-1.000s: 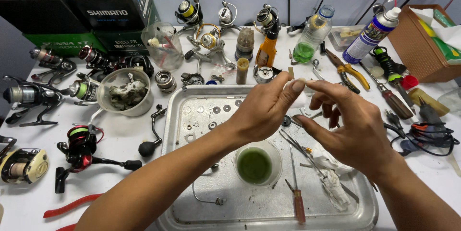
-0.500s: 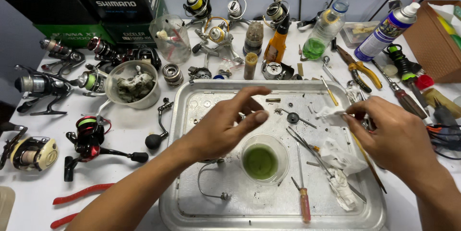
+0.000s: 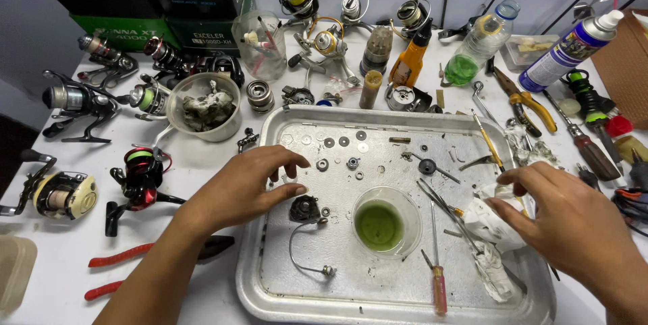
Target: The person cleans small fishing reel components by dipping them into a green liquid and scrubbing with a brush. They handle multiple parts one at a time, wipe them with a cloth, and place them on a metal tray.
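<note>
A metal tray lies in front of me. My left hand hovers over its left edge, fingers spread and holding nothing, right beside a black reel part with a wire bail. My right hand is at the tray's right side, its fingertips curled on a crumpled white tissue. Between the hands stands a small clear bowl of green liquid. Several small washers and gears lie on the tray's far part.
On the tray lie a red-handled screwdriver and tweezers. Several fishing reels stand on the left of the white table, with a bowl holding a grey rag. Red-handled pliers, a spray can, a bottle and yellow-handled pliers lie around.
Both hands were together above the tray and have parted and dropped. The left went down-left to the black reel part; the right carried a tissue to the tray's right side.
</note>
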